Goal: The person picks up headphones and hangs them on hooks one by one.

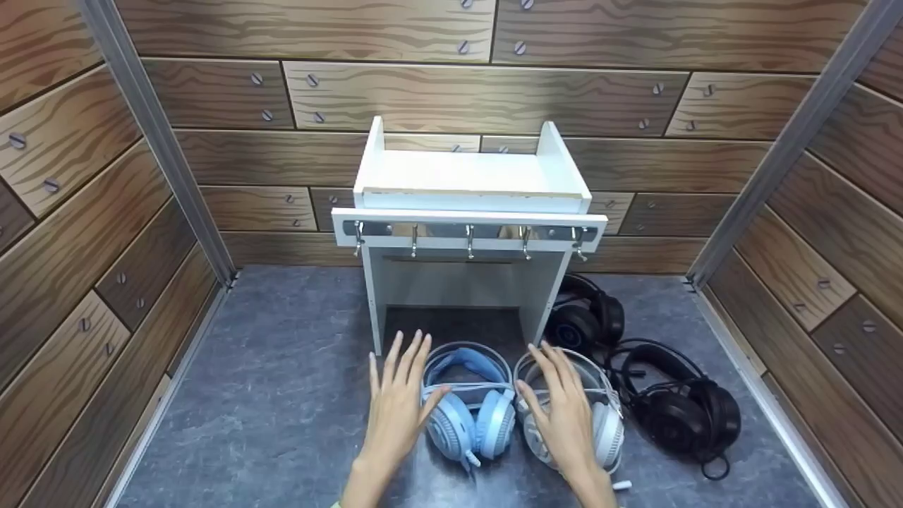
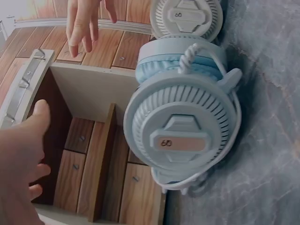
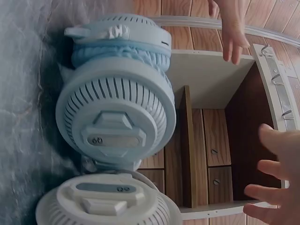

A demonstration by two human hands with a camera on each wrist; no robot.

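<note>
**Pale blue headset lay between two flat hands**

Pale blue plastic and padding made up the headset (image 1: 469, 409) I was working nearest to. It lay on the grey stone-patterned worktop (image 1: 268, 395), just in front of a small white rack (image 1: 469, 212) with a row of metal hooks (image 1: 469, 241) under its shelf. A white headset (image 1: 600, 416) lay touching it on the right, and two black headsets (image 1: 635, 367) sat further right, close to the rack's leg.

My left hand (image 1: 398, 402) hovered just left of the blue headset, palm down, fingers straight and spread, holding nothing. My right hand (image 1: 564, 406) hovered over the white headset, fingers likewise straight and relaxed, gripping nothing. From the head view I could not tell whether either hand touched plastic. The left wrist view showed the blue headset's ribbed earcup (image 2: 180, 136) near the thumb, with a clear gap between them.

My judgement was that a good lift of the blue headset called for taking the headband at its padded top rather than an earcup, so the cups hung evenly. Its white cable (image 1: 469, 458) trailed toward me and ran close to the neighbouring white headset, so I thought it wise to raise slowly and watch for a snag. The hooks sat low under the shelf edge, so the band would need to come in from below.
</note>
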